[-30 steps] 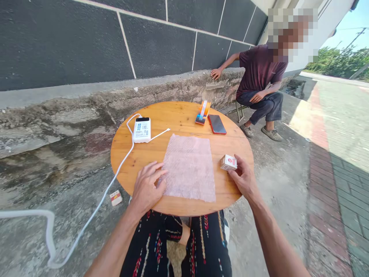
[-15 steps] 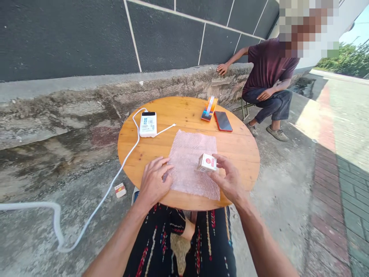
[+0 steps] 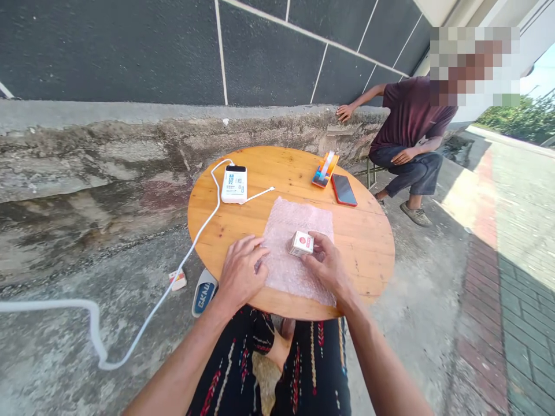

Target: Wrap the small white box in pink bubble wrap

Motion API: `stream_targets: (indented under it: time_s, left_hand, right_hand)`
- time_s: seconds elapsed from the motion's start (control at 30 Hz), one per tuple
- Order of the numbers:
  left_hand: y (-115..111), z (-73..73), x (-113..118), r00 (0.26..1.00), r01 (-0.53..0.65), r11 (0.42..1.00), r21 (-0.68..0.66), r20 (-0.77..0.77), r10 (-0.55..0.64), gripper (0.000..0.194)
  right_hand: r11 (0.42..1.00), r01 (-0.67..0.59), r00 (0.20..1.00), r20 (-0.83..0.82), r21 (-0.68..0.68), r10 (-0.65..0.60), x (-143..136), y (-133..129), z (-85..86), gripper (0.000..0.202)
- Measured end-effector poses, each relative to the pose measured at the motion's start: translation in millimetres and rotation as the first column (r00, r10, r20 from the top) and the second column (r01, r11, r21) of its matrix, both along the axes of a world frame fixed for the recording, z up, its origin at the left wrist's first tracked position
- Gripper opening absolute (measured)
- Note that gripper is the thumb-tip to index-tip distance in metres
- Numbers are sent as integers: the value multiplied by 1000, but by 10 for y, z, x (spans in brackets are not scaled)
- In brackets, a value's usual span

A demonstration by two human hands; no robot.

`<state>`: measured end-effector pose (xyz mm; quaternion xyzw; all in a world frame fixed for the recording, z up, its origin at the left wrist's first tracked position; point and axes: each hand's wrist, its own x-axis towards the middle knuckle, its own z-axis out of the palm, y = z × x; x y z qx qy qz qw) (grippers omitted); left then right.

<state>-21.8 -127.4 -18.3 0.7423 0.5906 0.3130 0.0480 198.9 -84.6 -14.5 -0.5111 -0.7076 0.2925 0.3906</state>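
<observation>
A sheet of pinkish bubble wrap (image 3: 281,271) lies flat on the round wooden table (image 3: 368,260). On its middle-right part is a small white box (image 3: 302,242) with a red round mark on top. My right hand (image 3: 327,263) grips the right side of this box between thumb and fingers. My left hand (image 3: 245,268) rests at the left edge of the bubble wrap, fingers apart and holding nothing.
A white power bank (image 3: 235,185) with a cable stands at the table's back left. An orange tape dispenser (image 3: 325,170) and a red-edged phone (image 3: 344,190) are at the back right. A seated person (image 3: 407,121) is beyond. A small packet (image 3: 177,280) lies on the ground.
The box, in my right hand, has moved slightly left over the bubble wrap. The view has shifted, so the table appears further right. My left hand stays at the wrap's left edge.
</observation>
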Motion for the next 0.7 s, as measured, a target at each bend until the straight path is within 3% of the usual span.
stream_targets:
  time_s: [0.7]
  left_hand:
    - [-8, -13, 2, 1000, -2, 1000, 8, -2, 2, 36]
  right_hand:
    - [996, -85, 996, 33, 34, 84, 3, 16, -18, 51]
